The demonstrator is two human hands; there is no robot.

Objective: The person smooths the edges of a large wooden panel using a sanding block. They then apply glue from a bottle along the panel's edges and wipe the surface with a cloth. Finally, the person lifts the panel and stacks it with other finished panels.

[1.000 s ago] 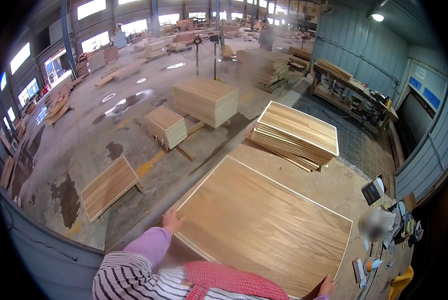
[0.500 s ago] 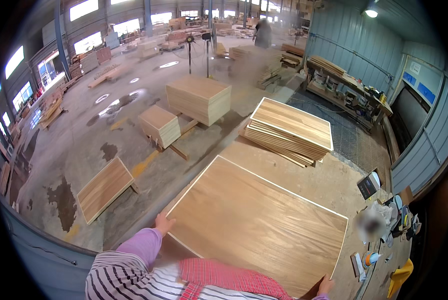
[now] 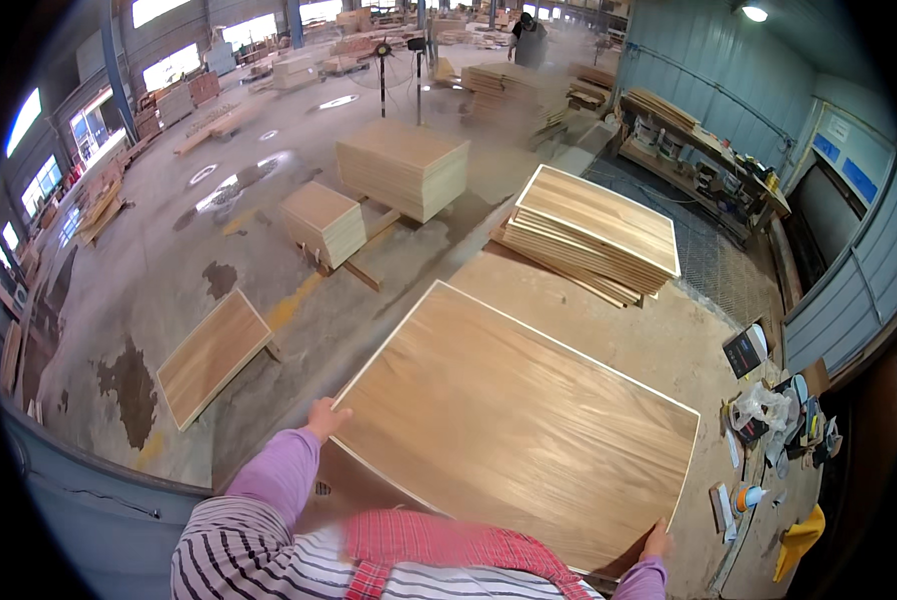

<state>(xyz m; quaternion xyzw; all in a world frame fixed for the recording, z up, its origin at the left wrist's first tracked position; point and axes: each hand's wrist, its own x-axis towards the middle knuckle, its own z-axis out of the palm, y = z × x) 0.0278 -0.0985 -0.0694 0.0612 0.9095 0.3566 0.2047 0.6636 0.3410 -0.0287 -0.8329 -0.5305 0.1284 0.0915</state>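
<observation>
A large rectangular wood-grain panel (image 3: pixel 519 400) with pale edges lies in front of me over the workbench. My left hand (image 3: pixel 327 418) is closed on its left edge near the near corner, thumb on top. Gripping the right edge close to the near right corner is my right hand (image 3: pixel 658 541); its lower fingers are hidden behind the board. The near edge sits close to my red checked apron (image 3: pixel 439 538). Beyond the panel, a stack of similar panels (image 3: pixel 594 225) rests on the bench, its lower sheets fanned unevenly.
Along the bench's right side lie a plastic bag (image 3: pixel 762 405), a dark box (image 3: pixel 744 350), a small bottle (image 3: pixel 748 497) and a yellow cloth (image 3: pixel 800 541). Left on the floor are a leaning board (image 3: pixel 214 358) and two board stacks (image 3: pixel 401 170). Another person (image 3: pixel 529 42) stands far back.
The whole scene sits higher in the picture, as my view has tilted down a little. Both hands keep their hold on the panel, and more of its near edge shows.
</observation>
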